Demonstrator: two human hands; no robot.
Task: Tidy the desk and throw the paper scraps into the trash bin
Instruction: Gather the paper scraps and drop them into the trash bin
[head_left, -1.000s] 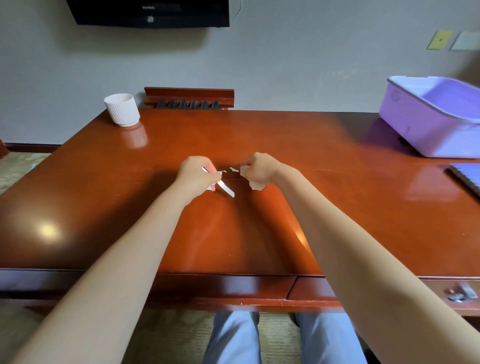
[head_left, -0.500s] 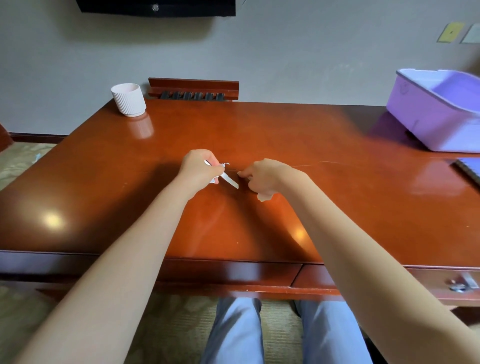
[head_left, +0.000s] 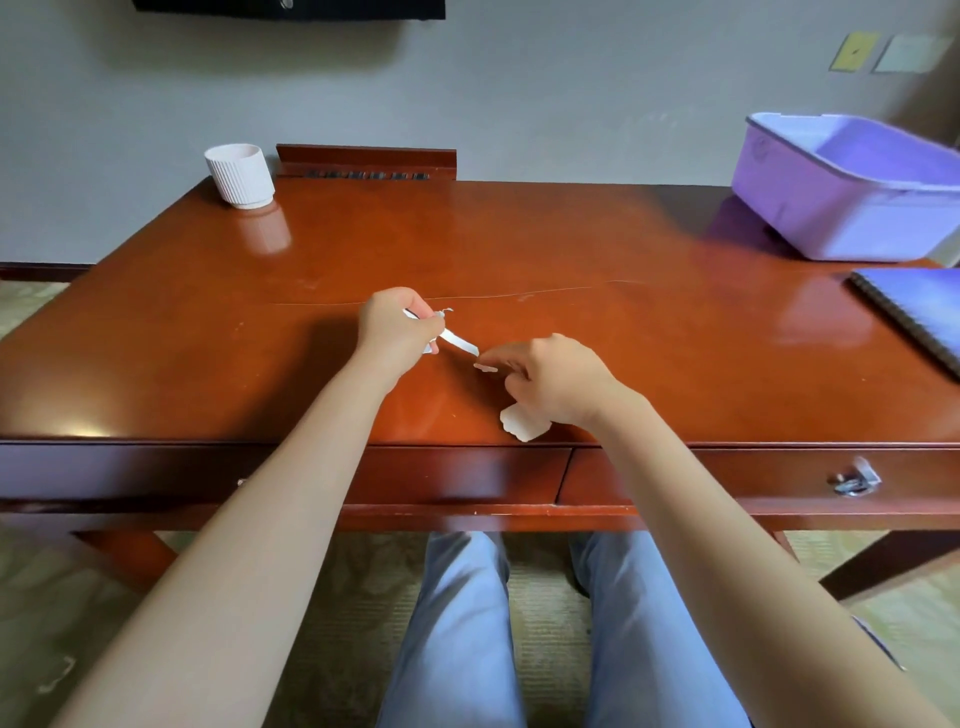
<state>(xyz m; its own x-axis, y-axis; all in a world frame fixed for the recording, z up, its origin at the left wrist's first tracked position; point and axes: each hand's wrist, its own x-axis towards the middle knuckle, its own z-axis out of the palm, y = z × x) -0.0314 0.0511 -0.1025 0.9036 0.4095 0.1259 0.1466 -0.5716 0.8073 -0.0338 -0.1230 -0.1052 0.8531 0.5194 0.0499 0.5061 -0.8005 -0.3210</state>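
Observation:
My left hand is closed around several white paper scraps, and one long strip sticks out to the right of the fist. My right hand hovers just right of it over the red-brown desk. Its fingertips pinch a small white scrap, and a larger torn piece of paper hangs from under its palm. No trash bin shows in this view.
A ribbed white cup stands at the back left of the desk. A purple plastic tub sits at the back right, with a blue spiral notebook in front of it. A drawer handle juts out below the front edge.
My right hand has pulled back toward me and now pinches a small scrap that lay on the desk. The left hand has stayed put. The camera has tilted down.

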